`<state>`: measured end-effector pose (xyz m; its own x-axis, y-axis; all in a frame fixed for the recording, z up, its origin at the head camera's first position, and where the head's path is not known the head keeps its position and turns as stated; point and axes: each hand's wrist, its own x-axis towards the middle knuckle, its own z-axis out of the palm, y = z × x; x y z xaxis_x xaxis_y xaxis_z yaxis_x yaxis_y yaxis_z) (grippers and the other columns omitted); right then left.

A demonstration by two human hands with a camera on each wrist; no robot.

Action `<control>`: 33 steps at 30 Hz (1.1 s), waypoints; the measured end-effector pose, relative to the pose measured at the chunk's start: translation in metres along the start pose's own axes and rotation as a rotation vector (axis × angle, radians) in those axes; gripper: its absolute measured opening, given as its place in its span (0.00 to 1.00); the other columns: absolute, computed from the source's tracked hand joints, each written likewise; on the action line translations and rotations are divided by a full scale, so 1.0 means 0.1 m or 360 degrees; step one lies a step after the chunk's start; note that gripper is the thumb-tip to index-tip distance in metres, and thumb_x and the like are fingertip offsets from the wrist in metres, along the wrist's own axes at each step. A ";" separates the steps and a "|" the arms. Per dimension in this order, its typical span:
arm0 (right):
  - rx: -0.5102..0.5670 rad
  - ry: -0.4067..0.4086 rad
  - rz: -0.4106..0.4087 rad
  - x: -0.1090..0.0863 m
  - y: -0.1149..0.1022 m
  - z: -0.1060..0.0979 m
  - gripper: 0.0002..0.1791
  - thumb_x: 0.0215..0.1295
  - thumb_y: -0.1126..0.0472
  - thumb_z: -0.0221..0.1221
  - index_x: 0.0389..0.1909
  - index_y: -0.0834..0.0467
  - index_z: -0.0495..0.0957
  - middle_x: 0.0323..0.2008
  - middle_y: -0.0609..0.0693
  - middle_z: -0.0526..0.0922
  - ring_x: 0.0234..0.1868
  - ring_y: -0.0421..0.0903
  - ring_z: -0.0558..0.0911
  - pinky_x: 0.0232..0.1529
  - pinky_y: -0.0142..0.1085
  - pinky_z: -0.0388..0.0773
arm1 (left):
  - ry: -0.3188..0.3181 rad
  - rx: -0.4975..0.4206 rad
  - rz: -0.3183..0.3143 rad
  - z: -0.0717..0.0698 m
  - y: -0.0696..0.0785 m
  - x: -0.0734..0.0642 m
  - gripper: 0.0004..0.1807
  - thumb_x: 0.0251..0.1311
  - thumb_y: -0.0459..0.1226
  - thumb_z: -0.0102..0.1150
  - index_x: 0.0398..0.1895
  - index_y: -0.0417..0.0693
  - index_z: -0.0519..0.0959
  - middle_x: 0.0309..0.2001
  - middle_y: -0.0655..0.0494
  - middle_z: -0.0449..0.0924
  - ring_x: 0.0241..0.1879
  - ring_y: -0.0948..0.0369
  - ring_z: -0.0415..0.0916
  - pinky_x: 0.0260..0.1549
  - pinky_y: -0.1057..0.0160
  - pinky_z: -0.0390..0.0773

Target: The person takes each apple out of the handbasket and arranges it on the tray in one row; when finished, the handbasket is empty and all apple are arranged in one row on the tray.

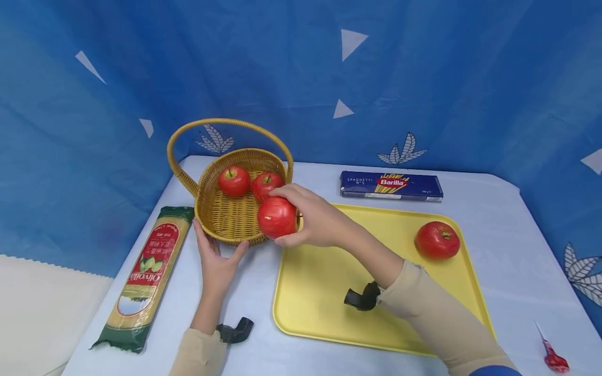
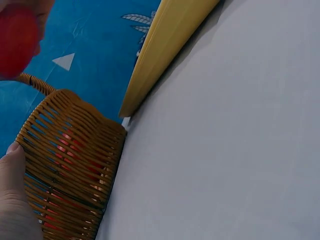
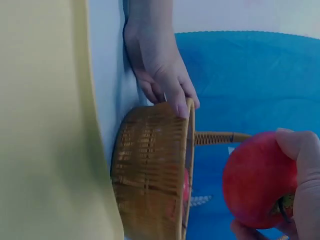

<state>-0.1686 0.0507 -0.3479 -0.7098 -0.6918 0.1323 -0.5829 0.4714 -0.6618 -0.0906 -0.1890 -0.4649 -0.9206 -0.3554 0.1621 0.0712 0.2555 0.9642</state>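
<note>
A red apple (image 1: 277,217) is in my right hand (image 1: 316,216), its thumb and fingers gripping it above the near right rim of a wicker basket (image 1: 229,219). In the right wrist view, the stem of the held apple (image 3: 260,180) faces the palm. My left hand (image 1: 217,261) holds the basket's near left side, with the thumb at the rim. Two more apples, one on the left (image 1: 234,181) and one on the right (image 1: 267,185), lie inside the basket. Another apple (image 1: 437,241) sits on the yellow tray (image 1: 320,297).
A bag of spaghetti (image 1: 148,277) lies left of the basket. The blue Barilla spaghetti box (image 1: 391,186) is behind the tray. A small red-handled tool (image 1: 556,359) lies at the front right of the white table (image 1: 512,250). Blue curtain (image 1: 282,68) hangs behind; the basket's handle (image 1: 230,121) arches upward.
</note>
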 end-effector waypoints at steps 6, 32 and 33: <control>-0.0143 0.0044 0.0173 -0.42 0.19 -0.25 0.46 0.46 0.48 0.76 0.68 0.44 0.66 0.64 0.43 0.71 0.64 0.44 0.71 0.54 0.47 0.83 | -0.0001 0.0005 0.0002 -0.01 0.00 -0.01 0.67 0.54 0.33 0.72 0.79 0.64 0.26 0.81 0.60 0.28 0.81 0.60 0.29 0.79 0.54 0.43; -0.0584 -0.0069 0.0816 -1.41 1.20 -0.63 0.47 0.45 0.54 0.75 0.69 0.51 0.66 0.65 0.58 0.69 0.61 0.65 0.68 0.45 0.62 0.83 | -0.0026 -0.0063 0.0055 -0.01 0.00 -0.01 0.67 0.54 0.34 0.72 0.80 0.60 0.27 0.81 0.57 0.28 0.81 0.58 0.28 0.79 0.54 0.42; -0.0593 -0.0079 0.0829 -1.42 1.20 -0.63 0.48 0.44 0.54 0.76 0.70 0.50 0.66 0.65 0.58 0.69 0.61 0.66 0.67 0.45 0.62 0.83 | -0.0026 -0.0066 0.0055 -0.01 0.01 -0.01 0.67 0.54 0.34 0.72 0.80 0.59 0.27 0.81 0.56 0.28 0.81 0.58 0.28 0.79 0.54 0.41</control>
<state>-0.1627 0.2394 -0.3996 -0.9231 -0.3410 -0.1777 -0.2711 0.9049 -0.3280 -0.0891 -0.1895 -0.4643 -0.9233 -0.3323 0.1926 0.1189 0.2297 0.9660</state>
